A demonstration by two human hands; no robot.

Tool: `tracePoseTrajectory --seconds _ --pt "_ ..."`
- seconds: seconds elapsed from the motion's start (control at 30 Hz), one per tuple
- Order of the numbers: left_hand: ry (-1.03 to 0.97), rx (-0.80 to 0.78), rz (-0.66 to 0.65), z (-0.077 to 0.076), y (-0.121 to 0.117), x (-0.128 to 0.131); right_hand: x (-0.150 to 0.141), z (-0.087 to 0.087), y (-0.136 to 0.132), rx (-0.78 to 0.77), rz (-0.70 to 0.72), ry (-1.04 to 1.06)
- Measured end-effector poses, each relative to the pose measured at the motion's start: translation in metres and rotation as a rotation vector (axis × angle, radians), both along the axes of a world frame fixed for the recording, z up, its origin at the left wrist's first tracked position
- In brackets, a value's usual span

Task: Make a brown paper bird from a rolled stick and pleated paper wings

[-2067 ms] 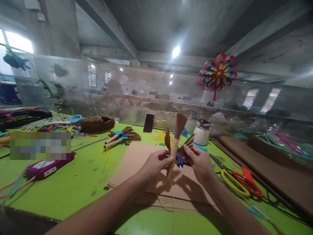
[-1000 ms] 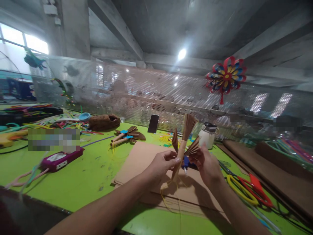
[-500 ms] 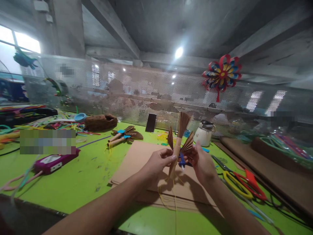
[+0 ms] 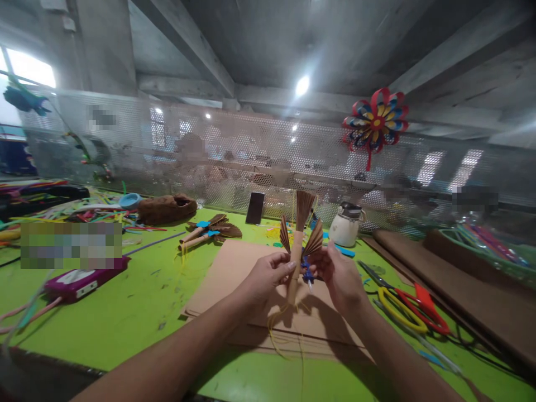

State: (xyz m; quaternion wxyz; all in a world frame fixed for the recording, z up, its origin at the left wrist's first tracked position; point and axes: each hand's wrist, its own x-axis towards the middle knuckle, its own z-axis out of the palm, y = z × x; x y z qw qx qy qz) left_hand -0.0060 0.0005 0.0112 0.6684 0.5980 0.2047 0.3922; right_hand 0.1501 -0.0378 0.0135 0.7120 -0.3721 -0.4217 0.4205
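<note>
A paper bird made from a rolled brown tube with pleated fans stands upright between my hands. My left hand is closed on its tube, thumb in front. My right hand is closed with bent fingers beside the right fan. Its fingertips meet a small dark-blue piece with a pale tip, partly hidden by the bird and fingers; its kind is unclear. Yellow string hangs from the tube's lower end. Beneath lies a stack of brown paper sheets.
Two similar paper birds lie left on the green table. Scissors lie at right, before brown sheets. A white jug and a dark phone-like slab stand behind. A purple power strip is at left.
The whole view has shifted slightly, so the surroundings sit further left. Both hands keep nearly the same hold on the bird and the blue piece.
</note>
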Motion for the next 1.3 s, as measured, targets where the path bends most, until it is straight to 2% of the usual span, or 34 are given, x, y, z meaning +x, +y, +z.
tracePoseTrajectory --seconds 0.5,0.7,1.03,1.3 --pt "-0.036 -0.075 -0.046 0.004 -0.002 -0.001 -0.003 0.001 -0.002 0.018 -0.001 -0.069" --pt "-0.039 -0.132 -0.044 0.004 -0.002 -0.002 0.0 0.003 -0.003 0.018 0.001 -0.03" --pt "-0.069 -0.118 -0.123 0.003 -0.002 -0.003 -0.001 0.011 -0.009 0.007 0.147 -0.005" --pt "-0.046 -0.131 -0.151 0.006 -0.004 -0.003 0.001 0.012 -0.009 -0.002 0.118 -0.027"
